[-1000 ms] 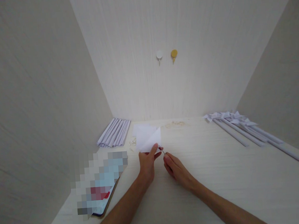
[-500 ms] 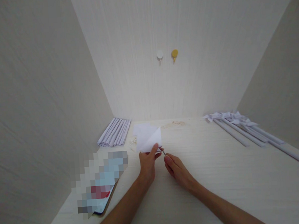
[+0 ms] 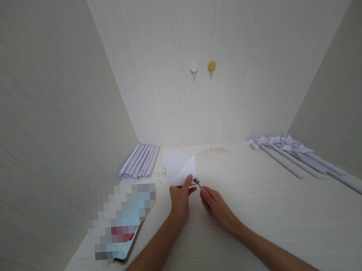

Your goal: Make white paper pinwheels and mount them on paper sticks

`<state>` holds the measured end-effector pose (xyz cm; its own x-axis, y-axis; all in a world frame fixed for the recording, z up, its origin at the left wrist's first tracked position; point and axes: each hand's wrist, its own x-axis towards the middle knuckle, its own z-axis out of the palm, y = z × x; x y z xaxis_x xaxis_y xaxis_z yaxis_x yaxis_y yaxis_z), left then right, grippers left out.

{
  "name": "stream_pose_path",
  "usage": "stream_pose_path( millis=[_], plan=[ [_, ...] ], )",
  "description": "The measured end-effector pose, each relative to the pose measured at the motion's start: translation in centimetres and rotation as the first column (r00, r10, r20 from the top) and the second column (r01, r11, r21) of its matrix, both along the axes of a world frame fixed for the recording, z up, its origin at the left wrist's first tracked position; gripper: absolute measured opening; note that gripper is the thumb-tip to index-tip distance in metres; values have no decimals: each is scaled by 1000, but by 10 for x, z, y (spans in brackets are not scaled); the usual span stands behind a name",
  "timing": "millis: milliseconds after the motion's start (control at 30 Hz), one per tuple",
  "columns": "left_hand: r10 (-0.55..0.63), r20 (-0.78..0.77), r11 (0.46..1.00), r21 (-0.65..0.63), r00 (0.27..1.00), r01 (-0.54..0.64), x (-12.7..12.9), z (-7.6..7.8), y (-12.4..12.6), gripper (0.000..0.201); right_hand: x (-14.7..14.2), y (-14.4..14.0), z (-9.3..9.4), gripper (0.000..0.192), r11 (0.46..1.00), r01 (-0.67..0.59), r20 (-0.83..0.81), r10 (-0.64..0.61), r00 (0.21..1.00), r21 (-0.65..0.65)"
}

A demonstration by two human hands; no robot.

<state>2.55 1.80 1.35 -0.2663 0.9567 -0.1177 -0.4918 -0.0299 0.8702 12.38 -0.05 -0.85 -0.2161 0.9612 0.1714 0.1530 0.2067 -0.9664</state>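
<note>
- Left-hand grip: thumb and fingers pinched narrow on the lower corner of one folded white paper sheet, which stands tilted up off the bench.
- Right-hand grip: fingers curled tight around one thin metal pin, whose tip meets the sheet's pinched corner; the two hands are just beside each other.
- Bench: one pale wood-grain surface under both hands, walled on three sides.
- Finished paper pinwheels on rolled sticks: one cluster well to the right of the right hand, near the back wall; too overlapped to count.
- Blurred-out flat object: one, left of the left forearm and nearer the person.
- Rolled paper sticks: one bundle beyond and left of the left hand; roughly eight, exact count unclear.
- Flat white sheets: a small stack just behind the held sheet.
- Wall hooks: two, high above the hands, one white, one yellow.
- Small pale bits: scattered beside the held sheet, too small to count.
</note>
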Motion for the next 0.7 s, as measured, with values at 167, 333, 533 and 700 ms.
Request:
stream_pose_path(
  millis=[167,333,533,700],
  plan=[
    [8,12,1000,-7,1000,-8,1,1,-1,22,0,1,0,37,1000,-4,17,4,1000,1],
    [13,16,1000,-11,1000,-13,1,1,-1,21,1,2,1,37,1000,2,16,-2,1000,2],
    [18,26,1000,-5,999,-18,1,1,0,20,0,0,6,37,1000,16,26,-16,1000,-9],
    [21,29,1000,-9,999,-21,1,1,-1,21,0,1,5,36,1000,26,16,-26,1000,-6]
  ],
)
